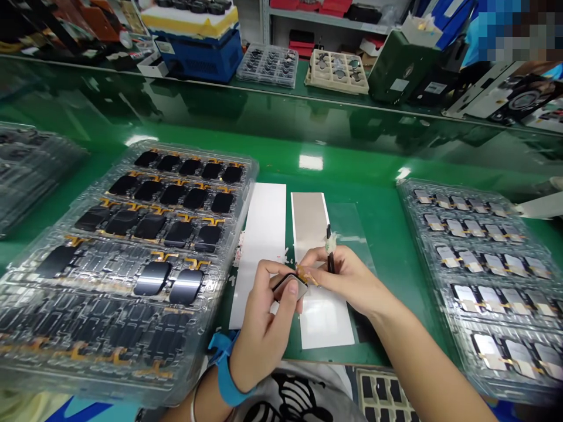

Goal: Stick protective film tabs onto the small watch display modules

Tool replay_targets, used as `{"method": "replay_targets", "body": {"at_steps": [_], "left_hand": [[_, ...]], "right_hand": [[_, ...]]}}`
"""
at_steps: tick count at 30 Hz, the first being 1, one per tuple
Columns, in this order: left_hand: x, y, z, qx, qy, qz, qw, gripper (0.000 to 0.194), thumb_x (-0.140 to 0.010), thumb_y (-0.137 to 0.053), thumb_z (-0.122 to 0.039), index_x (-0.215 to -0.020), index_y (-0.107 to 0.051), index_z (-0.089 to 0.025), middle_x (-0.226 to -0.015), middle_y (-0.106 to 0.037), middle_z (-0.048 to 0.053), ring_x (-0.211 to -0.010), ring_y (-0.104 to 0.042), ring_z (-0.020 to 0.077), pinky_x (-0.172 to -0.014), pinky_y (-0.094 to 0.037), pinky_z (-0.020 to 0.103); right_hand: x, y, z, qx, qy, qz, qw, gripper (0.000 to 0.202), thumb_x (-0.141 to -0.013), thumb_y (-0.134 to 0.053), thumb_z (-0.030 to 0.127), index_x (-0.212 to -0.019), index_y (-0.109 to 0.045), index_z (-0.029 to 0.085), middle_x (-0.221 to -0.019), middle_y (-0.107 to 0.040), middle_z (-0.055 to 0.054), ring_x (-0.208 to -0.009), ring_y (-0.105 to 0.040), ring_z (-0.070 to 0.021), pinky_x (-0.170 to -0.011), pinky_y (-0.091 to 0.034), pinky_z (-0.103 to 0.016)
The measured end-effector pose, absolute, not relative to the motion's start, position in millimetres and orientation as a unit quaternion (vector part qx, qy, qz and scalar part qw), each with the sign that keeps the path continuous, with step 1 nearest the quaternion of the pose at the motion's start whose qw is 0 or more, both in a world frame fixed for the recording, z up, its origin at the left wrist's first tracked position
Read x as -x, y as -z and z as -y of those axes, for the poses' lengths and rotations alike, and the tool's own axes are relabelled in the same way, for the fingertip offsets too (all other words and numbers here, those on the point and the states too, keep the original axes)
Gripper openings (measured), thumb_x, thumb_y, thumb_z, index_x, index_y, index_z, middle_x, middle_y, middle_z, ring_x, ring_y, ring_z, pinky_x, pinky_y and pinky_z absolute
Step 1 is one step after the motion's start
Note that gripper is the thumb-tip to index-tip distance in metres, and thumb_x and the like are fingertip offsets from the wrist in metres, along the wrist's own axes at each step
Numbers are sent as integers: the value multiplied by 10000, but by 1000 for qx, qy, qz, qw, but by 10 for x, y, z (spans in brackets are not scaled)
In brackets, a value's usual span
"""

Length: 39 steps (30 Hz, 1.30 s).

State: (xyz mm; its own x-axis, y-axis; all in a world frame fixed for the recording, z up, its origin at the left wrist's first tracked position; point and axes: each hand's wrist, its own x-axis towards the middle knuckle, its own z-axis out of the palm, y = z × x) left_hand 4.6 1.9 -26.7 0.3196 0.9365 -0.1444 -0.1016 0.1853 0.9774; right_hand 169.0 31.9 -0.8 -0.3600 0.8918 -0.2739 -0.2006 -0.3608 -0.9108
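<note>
My left hand (268, 328), with a blue wrist strap (227, 366), is closed around a small display screen (291, 292) with a grey back and dark edge. Its thumb presses on the grey face. An orange flex cable (308, 276) sticks out from the screen's right side, where the fingertips of my right hand (345, 275) are pinched. Black tweezers (329, 252), with something pale wrapped round them, stand up between the right hand's fingers. Beneath both hands lie a white sheet (266, 234) and a strip with a grey-brown upper part (310, 220).
A clear tray of black screens (248, 176) spreads to the left, beside more stacked trays (48, 170). Another tray with silver-backed screens (433, 293) is on the right. A shelf (272, 94) across the back carries boxes and parts trays. Small scraps (240, 249) lie near the white sheet.
</note>
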Motion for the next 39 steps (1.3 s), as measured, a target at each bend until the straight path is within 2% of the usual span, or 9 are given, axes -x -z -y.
{"method": "replay_targets", "body": {"at_steps": [7, 12, 16, 18, 21, 25, 30, 35, 39], "left_hand": [[-47, 262, -38, -511, -408, -435, 619, 167, -1022, -490, -398, -987, -446, -241, -755, -558, -16, -652, -524, 112, -481, -341, 188], [-27, 286, -29, -506, -387, -438, 635, 162, -1035, -446, -409, -1027, -442, -248, -771, -541, -16, -682, -514, 121, -532, -366, 210], [-8, 290, -22, -485, -391, -416, 663, 144, -1043, -429, -401, -1072, -423, -260, -749, -538, -30, -696, -515, 123, -594, -390, 222], [-9, 286, -24, -478, -391, -413, 669, 149, -1039, -442, -405, -1077, -418, -263, -748, -538, -32, -702, -521, 123, -599, -396, 220], [-20, 285, -30, -472, -389, -420, 670, 156, -1031, -472, -402, -1068, -419, -260, -763, -534, -30, -709, -532, 119, -598, -404, 214], [-29, 304, -35, -471, -376, -434, 670, 164, -1029, -479, -404, -1055, -408, -259, -813, -547, -23, -715, -543, 110, -588, -412, 200], [-31, 317, -43, -486, -376, -425, 665, 171, -1035, -456, -413, -1069, -386, -260, -811, -541, -26, -706, -539, 115, -570, -422, 201], [-51, 286, -66, -558, -360, -429, 613, 112, -1062, -383, -360, -1038, -396, -252, -778, -590, -32, -682, -549, 121, -640, -451, 239], [-90, 268, -100, -657, -318, -454, 510, 94, -1053, -382, -304, -1037, -434, -226, -948, -655, 41, -886, -643, 186, -779, -473, 329]], "right_hand": [[-1720, 11, -301, 382, -723, 428, 385, 239, -845, -740, 387, -766, -695, 166, -671, -730, -6, -652, -698, -128, -719, -586, -297], [-1703, 1, -290, 413, -714, 426, 373, 299, -809, -758, 456, -766, -683, 170, -659, -728, -19, -641, -706, -156, -650, -570, -310], [-1659, -22, -265, 461, -613, 503, 398, 316, -847, -712, 471, -743, -671, 175, -555, -648, 22, -459, -502, -82, -456, -373, -240], [-1650, -30, -248, 477, -560, 538, 412, 294, -870, -693, 430, -724, -664, 176, -510, -585, 50, -434, -367, -60, -427, -264, -234], [-1649, -31, -225, 489, -529, 556, 414, 242, -882, -673, 335, -703, -646, 174, -507, -547, 60, -452, -290, -57, -436, -221, -240], [-1634, -8, -216, 500, -522, 558, 408, 207, -872, -663, 270, -693, -636, 169, -554, -579, 42, -470, -350, -58, -452, -242, -238], [-1673, -36, -233, 508, -529, 548, 401, 180, -882, -651, 304, -753, -662, 179, -644, -606, 18, -573, -515, -102, -534, -385, -238], [-1837, -113, -56, 557, -344, 599, 461, 289, -1000, -482, 309, -825, -698, 231, -839, -624, -5, -851, -584, -133, -796, -467, -267], [-1821, 57, 223, 597, -287, 542, 517, 261, -1015, -477, 295, -851, -672, 245, -834, -629, 10, -766, -599, -102, -642, -498, -197]]}}
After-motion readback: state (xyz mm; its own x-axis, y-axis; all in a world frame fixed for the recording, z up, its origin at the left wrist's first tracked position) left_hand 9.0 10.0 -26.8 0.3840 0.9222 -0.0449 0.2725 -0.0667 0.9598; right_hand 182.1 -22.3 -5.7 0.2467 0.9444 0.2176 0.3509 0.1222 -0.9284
